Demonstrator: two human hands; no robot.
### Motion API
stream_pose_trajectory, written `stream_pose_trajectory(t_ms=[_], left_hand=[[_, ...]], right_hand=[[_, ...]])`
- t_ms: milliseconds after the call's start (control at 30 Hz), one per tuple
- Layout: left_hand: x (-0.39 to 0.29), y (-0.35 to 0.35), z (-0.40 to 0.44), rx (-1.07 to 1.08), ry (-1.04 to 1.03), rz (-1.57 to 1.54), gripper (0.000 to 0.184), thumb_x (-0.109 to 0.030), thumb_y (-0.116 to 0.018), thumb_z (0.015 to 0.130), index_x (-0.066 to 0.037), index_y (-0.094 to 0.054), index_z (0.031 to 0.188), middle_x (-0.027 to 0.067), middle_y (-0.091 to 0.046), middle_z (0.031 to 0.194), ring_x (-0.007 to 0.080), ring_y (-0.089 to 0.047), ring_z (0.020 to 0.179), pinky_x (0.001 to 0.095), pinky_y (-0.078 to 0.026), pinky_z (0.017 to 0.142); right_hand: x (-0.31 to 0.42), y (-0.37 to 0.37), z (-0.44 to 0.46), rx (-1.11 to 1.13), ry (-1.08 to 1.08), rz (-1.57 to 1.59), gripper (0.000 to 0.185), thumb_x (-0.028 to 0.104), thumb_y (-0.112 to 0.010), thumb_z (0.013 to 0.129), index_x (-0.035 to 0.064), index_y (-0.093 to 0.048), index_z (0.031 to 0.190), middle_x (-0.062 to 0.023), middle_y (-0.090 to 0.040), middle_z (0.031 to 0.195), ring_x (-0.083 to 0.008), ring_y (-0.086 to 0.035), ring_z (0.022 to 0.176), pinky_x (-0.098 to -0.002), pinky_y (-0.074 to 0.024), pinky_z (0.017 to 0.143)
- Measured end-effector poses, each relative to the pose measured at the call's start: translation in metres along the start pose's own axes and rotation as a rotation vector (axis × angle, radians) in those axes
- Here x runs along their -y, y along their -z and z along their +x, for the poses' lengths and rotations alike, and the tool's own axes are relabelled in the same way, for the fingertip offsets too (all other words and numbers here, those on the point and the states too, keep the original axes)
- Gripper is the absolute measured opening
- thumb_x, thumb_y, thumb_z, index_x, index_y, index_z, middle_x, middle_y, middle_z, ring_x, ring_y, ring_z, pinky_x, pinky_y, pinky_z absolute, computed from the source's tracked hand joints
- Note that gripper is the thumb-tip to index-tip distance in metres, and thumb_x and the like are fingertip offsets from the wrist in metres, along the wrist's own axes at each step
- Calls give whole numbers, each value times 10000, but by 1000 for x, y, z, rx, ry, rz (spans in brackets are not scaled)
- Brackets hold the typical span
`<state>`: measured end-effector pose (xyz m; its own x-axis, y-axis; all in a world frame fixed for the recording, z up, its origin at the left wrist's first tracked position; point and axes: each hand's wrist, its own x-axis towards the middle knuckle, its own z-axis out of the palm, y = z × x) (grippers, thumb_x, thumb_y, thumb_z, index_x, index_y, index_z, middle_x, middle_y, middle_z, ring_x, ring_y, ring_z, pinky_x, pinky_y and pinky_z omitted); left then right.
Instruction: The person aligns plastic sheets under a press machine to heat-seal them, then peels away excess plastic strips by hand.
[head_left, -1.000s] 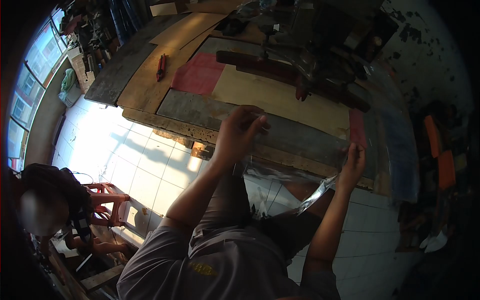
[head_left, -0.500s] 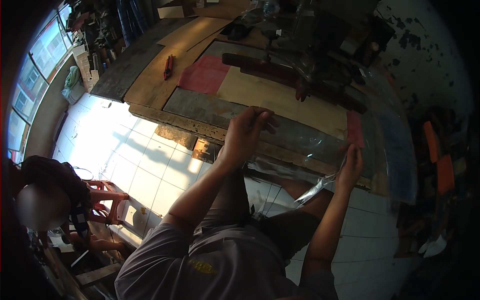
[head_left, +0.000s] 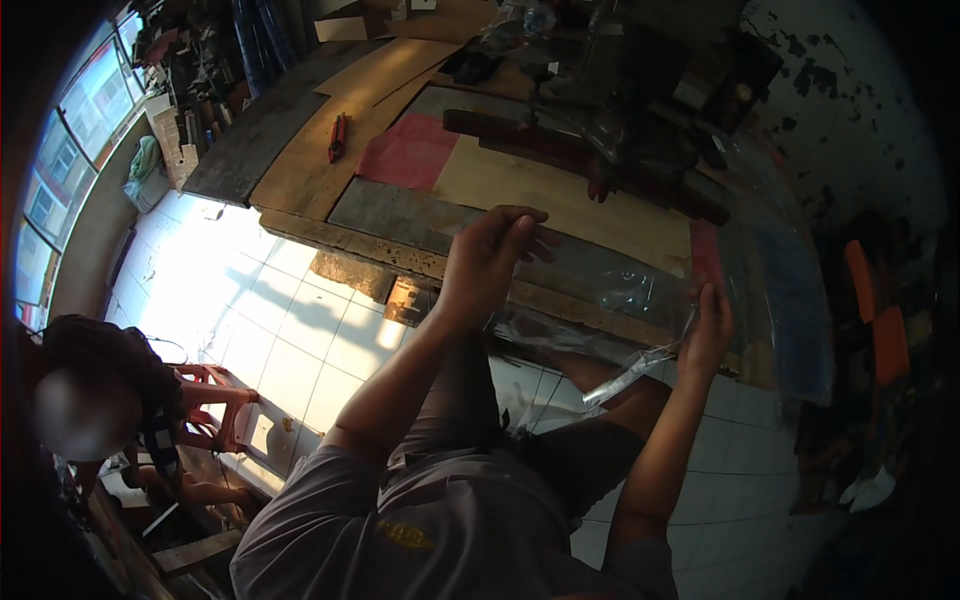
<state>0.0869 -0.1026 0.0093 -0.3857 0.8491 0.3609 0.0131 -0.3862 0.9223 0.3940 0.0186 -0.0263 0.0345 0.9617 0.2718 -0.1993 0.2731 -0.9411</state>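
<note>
A sheet of clear plastic film [head_left: 628, 290] stretches between my hands above the near edge of the workbench. My left hand [head_left: 490, 250] is closed in a pinch at the film's left side. Lower and to the right, my right hand [head_left: 708, 330] pinches its other side. A shiny crumpled fold of the film hangs over my leg. Behind the film lie a cream strip [head_left: 560, 195] and a pink piece [head_left: 408, 150] on a grey board, with another pink piece [head_left: 706, 252] near my right hand. A long dark red bar [head_left: 580, 155] of a machine crosses above the strip.
A red cutter knife [head_left: 338, 138] lies on brown cardboard [head_left: 300, 165] at the left. More plastic sheets [head_left: 795, 310] hang at the bench's right end, by orange pieces [head_left: 888, 345]. Another person [head_left: 90, 400] is at lower left, beside a red stool [head_left: 215, 400].
My left hand has shifted slightly up and left, and my right hand slightly right. The film's hanging fold has changed shape. Both hands keep their pinch.
</note>
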Motion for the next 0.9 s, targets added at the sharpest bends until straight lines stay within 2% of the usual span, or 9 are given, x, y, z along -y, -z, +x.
stream_pose_trajectory(t_ms=[100, 400, 500, 900], left_hand=[[-10, 1, 0, 3, -7, 13, 310, -218, -496, 1120, 39, -647, 1204, 140, -776, 989, 177, -755, 830, 297, -573, 770], [-25, 3, 0, -16, -30, 41, 332, -240, -478, 1127, 39, -647, 1190, 155, -779, 986, 180, -757, 812, 289, -573, 725], [-28, 4, 0, -36, -19, -3, 339, -240, -480, 1126, 49, -644, 1189, 161, -776, 974, 187, -758, 796, 290, -575, 712], [-38, 19, 7, -120, -83, 6, 318, -219, -493, 1121, 53, -647, 1179, 168, -761, 926, 183, -743, 741, 301, -589, 692]], right_hand=[[7, 7, 3, 59, 44, -39, 277, 242, -678, 1037, 5, -667, 1179, -25, -660, 1005, -119, -604, 981, -305, -433, 963], [30, 5, -2, 49, 93, -59, 286, 235, -679, 1037, -16, -664, 1173, -42, -667, 1015, -112, -603, 990, -289, -429, 956], [41, -2, -5, 17, 129, -97, 295, 249, -690, 1026, -26, -698, 1133, -46, -696, 951, -118, -620, 945, -292, -442, 946], [100, -27, -26, 71, 302, -371, 249, 216, -634, 1062, -22, -690, 1106, -34, -700, 916, -94, -633, 889, -257, -477, 859]])
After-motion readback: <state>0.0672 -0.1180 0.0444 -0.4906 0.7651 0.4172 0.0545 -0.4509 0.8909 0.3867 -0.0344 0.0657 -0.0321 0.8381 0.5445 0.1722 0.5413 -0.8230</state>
